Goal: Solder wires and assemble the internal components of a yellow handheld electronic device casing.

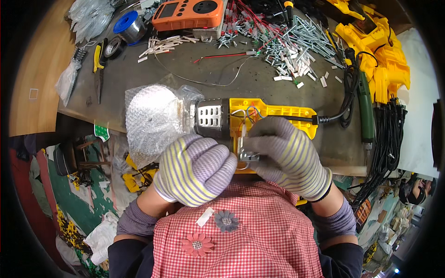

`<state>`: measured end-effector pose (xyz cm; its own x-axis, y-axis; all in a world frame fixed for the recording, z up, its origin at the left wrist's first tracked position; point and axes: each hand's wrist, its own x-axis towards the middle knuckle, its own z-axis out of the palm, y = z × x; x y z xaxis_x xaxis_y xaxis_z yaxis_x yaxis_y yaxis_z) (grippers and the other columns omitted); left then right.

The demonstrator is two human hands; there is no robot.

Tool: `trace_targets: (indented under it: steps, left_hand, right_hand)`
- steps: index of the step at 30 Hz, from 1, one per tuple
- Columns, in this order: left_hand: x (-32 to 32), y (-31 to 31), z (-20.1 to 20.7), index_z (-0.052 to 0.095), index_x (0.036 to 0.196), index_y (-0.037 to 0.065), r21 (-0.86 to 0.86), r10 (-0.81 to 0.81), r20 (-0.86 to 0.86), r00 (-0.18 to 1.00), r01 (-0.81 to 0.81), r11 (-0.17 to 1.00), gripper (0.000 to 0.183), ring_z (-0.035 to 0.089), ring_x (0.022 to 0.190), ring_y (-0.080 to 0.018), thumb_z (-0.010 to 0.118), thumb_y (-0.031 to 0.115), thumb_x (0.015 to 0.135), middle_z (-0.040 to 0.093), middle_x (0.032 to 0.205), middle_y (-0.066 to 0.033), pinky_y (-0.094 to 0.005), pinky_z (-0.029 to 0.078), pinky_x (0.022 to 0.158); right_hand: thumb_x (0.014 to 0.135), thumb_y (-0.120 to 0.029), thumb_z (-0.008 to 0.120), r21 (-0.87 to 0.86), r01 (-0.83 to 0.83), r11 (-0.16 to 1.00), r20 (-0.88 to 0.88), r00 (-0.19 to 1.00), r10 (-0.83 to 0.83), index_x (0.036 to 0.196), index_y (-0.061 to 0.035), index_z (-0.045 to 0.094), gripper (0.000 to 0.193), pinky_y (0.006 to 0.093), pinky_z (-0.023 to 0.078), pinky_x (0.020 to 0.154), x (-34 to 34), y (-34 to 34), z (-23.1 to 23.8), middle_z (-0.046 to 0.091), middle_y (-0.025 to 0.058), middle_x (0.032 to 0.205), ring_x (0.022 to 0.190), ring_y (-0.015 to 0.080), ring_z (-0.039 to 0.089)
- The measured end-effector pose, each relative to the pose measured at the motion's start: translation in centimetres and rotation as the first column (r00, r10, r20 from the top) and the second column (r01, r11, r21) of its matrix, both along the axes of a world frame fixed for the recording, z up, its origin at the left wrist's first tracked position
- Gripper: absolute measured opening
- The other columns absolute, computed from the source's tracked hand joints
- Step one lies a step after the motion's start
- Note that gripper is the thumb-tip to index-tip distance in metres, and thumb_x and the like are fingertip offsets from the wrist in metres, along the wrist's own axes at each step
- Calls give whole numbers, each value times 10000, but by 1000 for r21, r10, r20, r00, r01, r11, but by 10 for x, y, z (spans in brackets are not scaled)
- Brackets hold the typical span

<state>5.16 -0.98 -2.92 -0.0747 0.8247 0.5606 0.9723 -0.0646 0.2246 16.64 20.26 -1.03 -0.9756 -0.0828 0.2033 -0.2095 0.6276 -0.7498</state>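
An open yellow plastic tool housing [273, 110] lies in front of me, with thin coloured wires [253, 113] inside and a black cord [331, 118] leaving its right end. At its left is a slotted metal collar [209, 117], joined to a round part in bubble wrap [155, 111]. My gloved right hand [294, 155] is closed at the housing's near side, its fingertips pinching a small silvery metal piece [248, 156]. My gloved left hand [197, 169] is curled beside the collar's near edge. Its fingertips are hidden, so what it holds cannot be made out.
Behind stand an orange meter [187, 15], a solder spool [130, 27] and heaps of screws [308, 39] with white sleeves. Pliers [99, 69] lie at left. At right are a green electric screwdriver [365, 109], yellow housings [382, 58] and black cords [382, 143].
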Motion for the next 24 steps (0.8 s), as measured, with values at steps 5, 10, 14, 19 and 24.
trace_targets:
  steps: [5,10,14,19,24]
  left_hand:
    - [-12,2,21,719,977,53,-131,-36,-121,992,20,991,325,671,819,-272,676,182,682,698,1006,-129,-383,556,650]
    - [-16,13,50,728,970,82,-397,-61,-114,992,11,918,290,679,805,-231,689,166,696,702,970,-79,-353,559,637]
    - [-12,39,77,609,739,67,-534,-127,-174,977,15,845,160,620,586,-197,617,223,774,568,703,-59,-374,471,434]
    - [-7,77,66,628,744,57,-457,-96,-180,979,3,890,129,647,586,-235,632,182,775,570,641,-80,-396,493,463]
    - [-2,77,64,653,808,62,-519,-107,-129,986,25,854,100,663,644,-267,651,161,796,617,729,-100,-389,528,543]
  right_hand:
    - [796,-150,665,349,-5,937,-74,997,33,951,-66,663,177,373,558,745,-1,-11,9,646,96,1031,914,281,649]
    - [808,-138,652,343,25,939,-21,1000,-19,974,-44,653,191,381,555,729,4,-18,14,645,108,1009,916,291,646]
    - [831,-120,660,108,163,981,-33,987,-160,1098,-14,619,290,416,548,721,8,-18,8,654,142,968,864,324,649]
    - [815,-136,752,-124,233,965,39,973,-230,1407,-23,451,674,426,544,850,13,-17,-5,671,178,1077,978,367,660]
    - [793,-64,756,-470,199,860,94,980,-175,1454,-65,431,737,424,503,964,14,-13,-23,638,203,1185,1093,383,628]
